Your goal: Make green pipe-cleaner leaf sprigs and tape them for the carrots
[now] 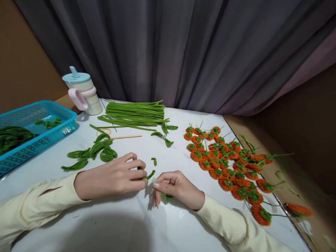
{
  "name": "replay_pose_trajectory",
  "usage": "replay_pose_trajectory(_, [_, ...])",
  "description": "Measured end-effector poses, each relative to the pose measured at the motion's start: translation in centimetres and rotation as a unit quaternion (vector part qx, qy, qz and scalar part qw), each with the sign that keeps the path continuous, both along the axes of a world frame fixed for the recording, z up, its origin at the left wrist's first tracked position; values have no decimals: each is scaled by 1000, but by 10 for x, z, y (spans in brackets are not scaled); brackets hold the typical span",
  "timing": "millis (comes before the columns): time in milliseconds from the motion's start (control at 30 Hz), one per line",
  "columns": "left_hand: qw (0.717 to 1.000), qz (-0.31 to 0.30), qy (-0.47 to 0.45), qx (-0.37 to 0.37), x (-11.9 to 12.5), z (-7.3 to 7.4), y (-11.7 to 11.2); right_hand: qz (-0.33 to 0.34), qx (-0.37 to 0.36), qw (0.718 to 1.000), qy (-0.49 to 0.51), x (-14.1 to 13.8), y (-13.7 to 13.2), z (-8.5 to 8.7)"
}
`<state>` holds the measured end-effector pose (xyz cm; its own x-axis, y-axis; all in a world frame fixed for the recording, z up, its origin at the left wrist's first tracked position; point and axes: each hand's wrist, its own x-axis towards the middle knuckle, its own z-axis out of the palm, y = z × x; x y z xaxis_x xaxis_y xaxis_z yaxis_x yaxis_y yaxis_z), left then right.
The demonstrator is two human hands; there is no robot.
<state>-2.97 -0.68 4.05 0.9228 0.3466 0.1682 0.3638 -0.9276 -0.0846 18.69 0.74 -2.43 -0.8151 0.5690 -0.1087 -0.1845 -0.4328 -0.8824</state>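
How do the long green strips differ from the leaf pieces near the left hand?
Shape: the green strips are long and mostly straight; the leaf pieces are short and curved.
Layout: the strips lie side by side in a bundle; the leaf pieces are loosely clustered.
Both are green, on the white table.

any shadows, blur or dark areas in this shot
Head view: a broad, soft shadow on the white table below the left hand; head view: the rightmost orange piece looks smeared, and the curtain is dim.

Pale cream sleeves [2, 226] gather into wide cuffs [221, 219], the left one slit.
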Motion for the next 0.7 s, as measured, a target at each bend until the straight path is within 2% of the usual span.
replay_pose_trajectory(200, [996,-21,-25,80,4,-4,-4,0,18,1000,-20,-1,-1,2])
replay_pose_trajectory(433, [993,-39,-56,100,7,-4,-9,-6,36,999,-38,-2,-2,3])
replay_pose_trajectory(700, [989,-54,-46,130,8,-4,-10,4,26,1000,-4,-1,-1,-3])
